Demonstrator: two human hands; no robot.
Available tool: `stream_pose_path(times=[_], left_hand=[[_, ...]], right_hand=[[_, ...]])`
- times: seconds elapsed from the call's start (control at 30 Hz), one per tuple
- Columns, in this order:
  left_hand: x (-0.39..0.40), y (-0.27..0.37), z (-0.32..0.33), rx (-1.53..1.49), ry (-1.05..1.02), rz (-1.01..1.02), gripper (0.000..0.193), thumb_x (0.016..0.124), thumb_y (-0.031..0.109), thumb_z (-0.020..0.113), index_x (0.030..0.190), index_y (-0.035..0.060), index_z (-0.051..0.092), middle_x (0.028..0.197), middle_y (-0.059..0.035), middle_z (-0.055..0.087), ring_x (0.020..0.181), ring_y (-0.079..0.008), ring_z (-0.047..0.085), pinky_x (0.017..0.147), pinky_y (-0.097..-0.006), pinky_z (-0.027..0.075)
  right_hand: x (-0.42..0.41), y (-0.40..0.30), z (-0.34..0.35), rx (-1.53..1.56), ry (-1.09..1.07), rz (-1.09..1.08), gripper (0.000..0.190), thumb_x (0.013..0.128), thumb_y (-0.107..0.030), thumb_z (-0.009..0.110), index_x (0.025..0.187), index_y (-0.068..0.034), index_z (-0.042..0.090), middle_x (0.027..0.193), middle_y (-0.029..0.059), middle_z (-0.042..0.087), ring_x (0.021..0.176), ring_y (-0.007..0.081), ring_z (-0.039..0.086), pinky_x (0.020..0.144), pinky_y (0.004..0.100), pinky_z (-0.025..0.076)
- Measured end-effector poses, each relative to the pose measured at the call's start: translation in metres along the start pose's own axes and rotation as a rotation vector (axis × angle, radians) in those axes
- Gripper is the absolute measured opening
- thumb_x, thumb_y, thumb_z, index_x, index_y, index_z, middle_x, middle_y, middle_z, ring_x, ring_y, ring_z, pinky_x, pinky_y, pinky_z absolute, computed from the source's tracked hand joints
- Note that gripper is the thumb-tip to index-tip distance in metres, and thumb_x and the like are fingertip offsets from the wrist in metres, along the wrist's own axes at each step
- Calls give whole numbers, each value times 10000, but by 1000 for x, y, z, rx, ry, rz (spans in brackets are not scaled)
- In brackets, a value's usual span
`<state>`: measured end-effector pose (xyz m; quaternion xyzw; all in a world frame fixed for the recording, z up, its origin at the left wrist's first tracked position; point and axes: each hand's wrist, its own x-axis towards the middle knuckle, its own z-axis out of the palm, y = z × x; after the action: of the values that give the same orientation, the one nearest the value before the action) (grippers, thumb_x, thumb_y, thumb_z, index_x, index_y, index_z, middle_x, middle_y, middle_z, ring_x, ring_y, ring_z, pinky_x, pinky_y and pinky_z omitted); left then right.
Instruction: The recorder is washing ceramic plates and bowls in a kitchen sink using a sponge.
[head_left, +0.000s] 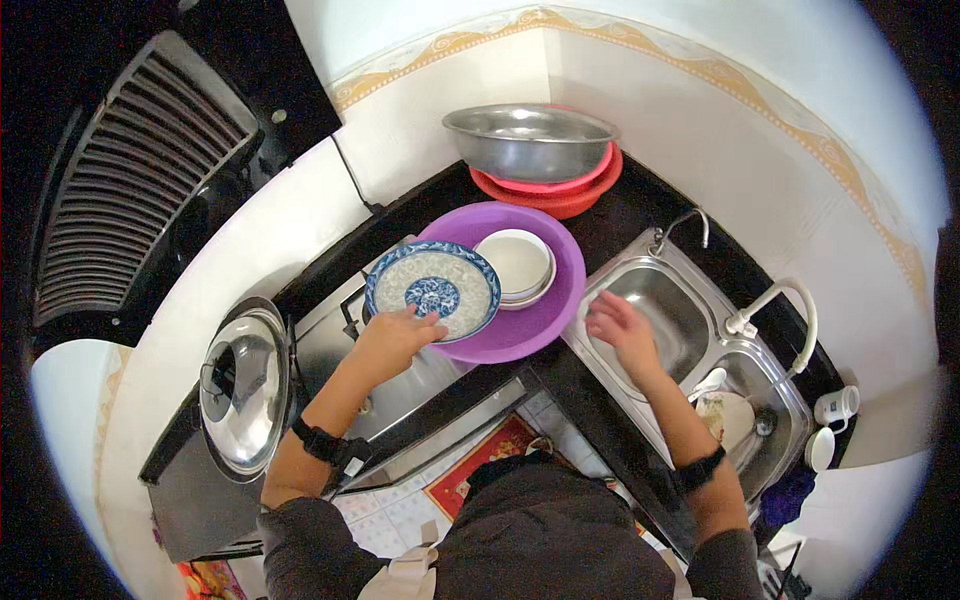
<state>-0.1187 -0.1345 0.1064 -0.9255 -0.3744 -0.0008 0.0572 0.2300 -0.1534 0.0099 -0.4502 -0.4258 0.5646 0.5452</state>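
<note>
My left hand (396, 341) is on the near rim of a blue-and-white patterned plate (465, 289), thumb over its face. The plate sits or is held over the left part of a purple plastic basin (540, 330); whether it rests there I cannot tell. Beside it in the basin are stacked white bowls (514, 261). My right hand (619, 326) hovers over the left bowl of a steel double sink (679, 315), fingers spread slightly and holding nothing. A dirty plate (726, 420) and a white spoon (707, 382) lie in the right sink bowl.
A steel basin (532, 150) tops red plastic basins (600, 196) in the back corner. Left are a gas stove (401, 394) and a lidded wok (247, 390). A faucet (776, 296) arches over the sink; a white mug (836, 405) stands at the right.
</note>
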Motion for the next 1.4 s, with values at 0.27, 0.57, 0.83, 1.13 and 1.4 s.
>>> stream_pose_path(times=[0.27,0.57,0.83,1.13,1.4], left_hand=[[-26,-31,-15,57,-107,-2,423,638,41,596,1034,185,556,1144,-6,569,1039,-289,539,760,-374,491],[-25,-37,6,-95,-54,103,305,684,32,557,963,152,575,1099,-28,591,942,-351,580,734,-403,494],[-19,-52,17,-25,-91,154,330,685,76,586,997,181,565,1065,-11,603,938,-314,587,731,-395,498],[30,-62,34,-121,-222,164,274,693,119,584,962,172,588,727,-133,607,701,-332,606,619,-422,485],[95,-49,76,-258,-211,201,392,686,45,553,1055,167,601,709,-107,616,727,-291,610,641,-403,478]], right_hand=[[102,44,88,346,31,614,814,808,-300,611,1372,-35,87,1431,181,21,1300,391,63,1009,566,192],[146,91,90,351,198,599,478,750,1,360,1225,0,306,1163,242,406,973,416,508,701,577,489],[139,72,83,365,264,675,475,724,78,332,1195,32,296,1146,252,416,996,420,508,790,603,462],[145,7,78,497,74,504,539,719,94,346,1243,35,239,1194,265,390,1053,435,476,813,588,463],[137,12,75,377,77,517,512,709,55,377,1214,40,293,1121,236,459,978,386,534,733,537,523]])
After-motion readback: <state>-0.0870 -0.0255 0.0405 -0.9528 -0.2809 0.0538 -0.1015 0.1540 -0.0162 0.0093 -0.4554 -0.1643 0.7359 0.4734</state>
